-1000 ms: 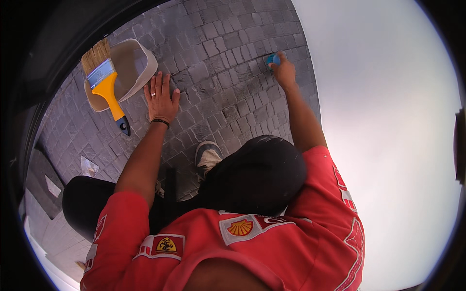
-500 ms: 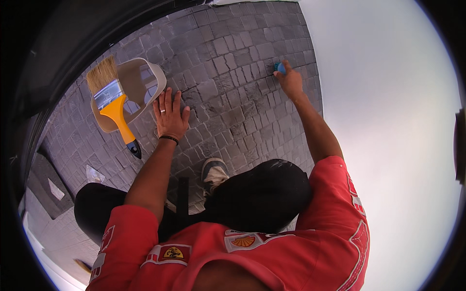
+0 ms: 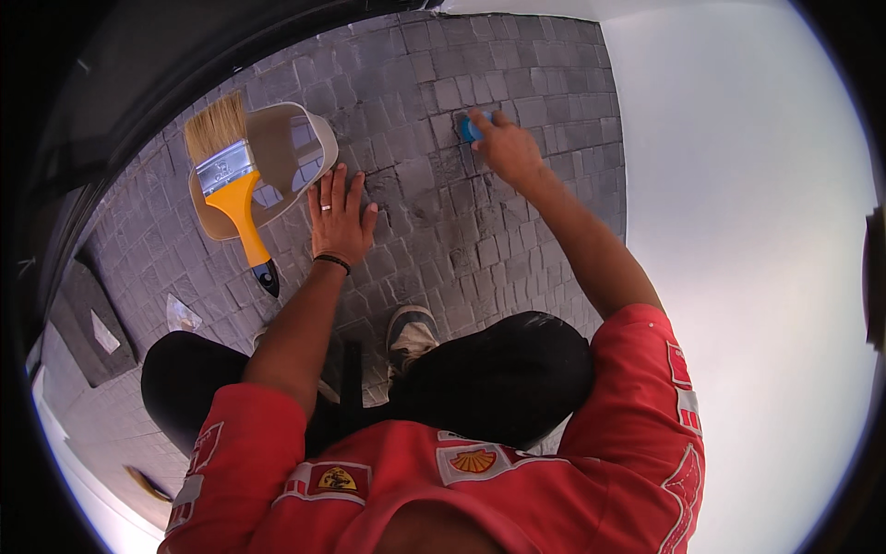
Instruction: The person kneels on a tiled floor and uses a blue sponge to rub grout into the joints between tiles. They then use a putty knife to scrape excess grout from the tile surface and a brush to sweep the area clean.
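My right hand (image 3: pixel 510 150) is closed round a small blue scrub brush (image 3: pixel 472 127), its bristles against the dark paving stones (image 3: pixel 406 185). My left hand (image 3: pixel 341 220) lies flat on the stones with fingers spread, a ring on one finger, and its fingertips come close to the rim of a beige plastic tub (image 3: pixel 325 138). Water or a shiny surface shows inside the tub. Across the tub lies a wide paintbrush (image 3: pixel 242 208) with a yellow handle, black tip, metal band and tan bristles.
A white wall (image 3: pixel 720 231) runs along the right. At the left curves a dark, shiny edge (image 3: pixel 120 120). A dark mat (image 3: pixel 92 323) and a clear plastic scrap (image 3: pixel 182 312) lie at the lower left. My shoe (image 3: pixel 411 334) is planted below my hands.
My right hand has moved left across the stones with the scrub brush, away from the white wall. My left hand stays flat beside the tub; the view has shifted slightly.
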